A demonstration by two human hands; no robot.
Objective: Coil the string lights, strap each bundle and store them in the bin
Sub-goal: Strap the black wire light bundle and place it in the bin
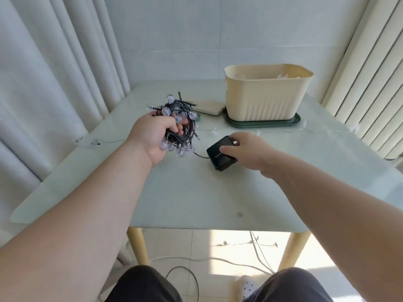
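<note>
My left hand [152,136] grips a coiled bundle of black string lights [183,125] with clear round bulbs, held just above the glass table [196,192]. A short black wire runs from the coil to a black box [219,154] lying on the table. My right hand [246,147] holds that box, thumb on its top face and fingers round its far side. The cream bin [266,94] stands at the back right on a dark green lid [261,124], with something pale inside it.
A cream flat object [210,107] lies left of the bin. A thin clear-wire string of lights [283,130] trails across the table's right side, and another [93,141] lies at the left edge. Curtains hang on both sides. Cables lie on the floor under the table.
</note>
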